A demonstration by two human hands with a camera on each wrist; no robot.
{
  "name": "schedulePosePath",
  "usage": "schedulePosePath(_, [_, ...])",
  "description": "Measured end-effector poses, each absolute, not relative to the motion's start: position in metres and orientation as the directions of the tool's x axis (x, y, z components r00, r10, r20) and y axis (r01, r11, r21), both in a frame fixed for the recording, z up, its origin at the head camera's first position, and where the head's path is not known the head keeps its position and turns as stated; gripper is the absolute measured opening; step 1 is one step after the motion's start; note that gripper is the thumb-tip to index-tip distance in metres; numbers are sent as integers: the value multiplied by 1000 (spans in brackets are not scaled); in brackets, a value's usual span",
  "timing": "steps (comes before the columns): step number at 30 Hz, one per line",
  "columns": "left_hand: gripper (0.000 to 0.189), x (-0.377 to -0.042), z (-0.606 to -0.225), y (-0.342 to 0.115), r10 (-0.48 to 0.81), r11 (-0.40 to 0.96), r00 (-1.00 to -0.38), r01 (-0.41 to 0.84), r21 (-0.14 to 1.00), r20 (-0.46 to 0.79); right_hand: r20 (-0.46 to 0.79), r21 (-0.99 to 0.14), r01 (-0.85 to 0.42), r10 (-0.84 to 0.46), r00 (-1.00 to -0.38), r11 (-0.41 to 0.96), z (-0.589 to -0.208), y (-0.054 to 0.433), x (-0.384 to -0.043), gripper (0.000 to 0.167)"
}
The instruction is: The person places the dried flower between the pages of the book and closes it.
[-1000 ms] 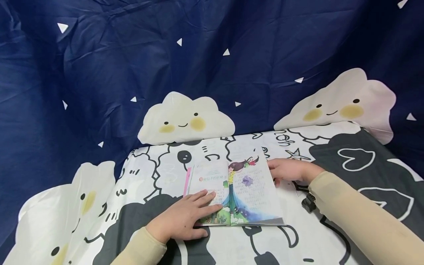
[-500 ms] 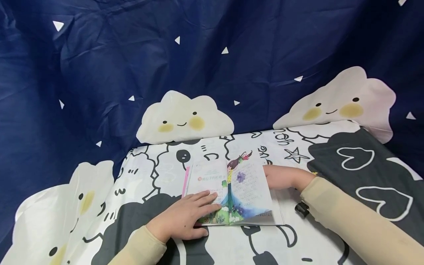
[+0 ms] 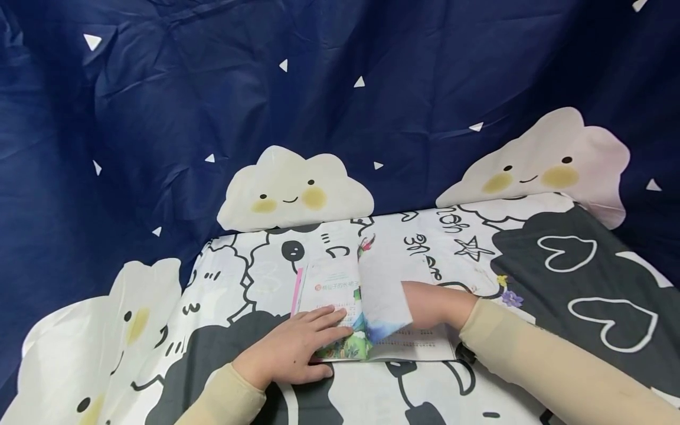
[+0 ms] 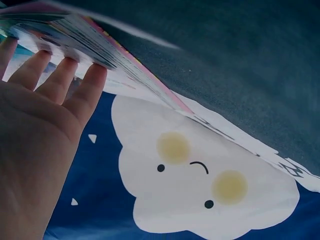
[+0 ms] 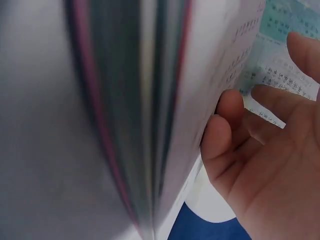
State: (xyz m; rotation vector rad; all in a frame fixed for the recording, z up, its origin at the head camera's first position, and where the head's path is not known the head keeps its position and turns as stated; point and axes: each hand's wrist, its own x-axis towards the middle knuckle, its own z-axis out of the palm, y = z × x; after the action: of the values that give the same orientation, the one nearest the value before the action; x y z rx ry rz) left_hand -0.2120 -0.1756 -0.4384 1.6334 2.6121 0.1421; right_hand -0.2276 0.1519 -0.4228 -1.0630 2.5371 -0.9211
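Observation:
An open picture book (image 3: 332, 289) with colourful illustrations lies on a black-and-white patterned cloth. My left hand (image 3: 297, 342) rests flat on its left page, fingers spread. In the left wrist view, that hand's fingertips (image 4: 95, 75) press against the page. A right-hand page (image 3: 385, 307) stands lifted and curves toward the spine. Behind it, my right hand (image 3: 432, 304) pushes with its fingers, partly hidden by the paper. The right wrist view shows the thumb and index finger against the raised page (image 5: 300, 75), the other fingers bent near the book's lower pages.
The patterned cloth (image 3: 414, 242) spreads around the book. Behind it hangs a navy curtain (image 3: 329, 77) with white triangles and smiling clouds (image 3: 297, 183). A small purple flower (image 3: 512, 298) shows beside the right sleeve, on the dark part of the cloth.
My right hand has moved left from the book's right edge, lifting the page and bending it toward the spine. The page beneath now shows. My left hand stays in place.

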Motion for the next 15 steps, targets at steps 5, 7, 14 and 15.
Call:
schedulePosePath(5, [69, -212, -438, -175, 898, 434, -440, 894, 108, 29, -56, -484, -605, -713, -699, 632, -422, 138, -228, 59])
schedulePosePath(7, [68, -211, -439, -174, 893, 438, -447, 891, 120, 61, -89, -455, -601, -705, -703, 657, -421, 137, -228, 63])
schedulePosePath(14, [70, -211, -438, -178, 857, 473, -502, 855, 212, 116, -132, -422, -598, -699, -703, 681, -421, 136, -226, 62])
schedulePosePath(15, [69, -212, -437, -180, 854, 473, -506, 851, 227, 118, -135, -415, -602, -701, -700, 682, -421, 136, -226, 62])
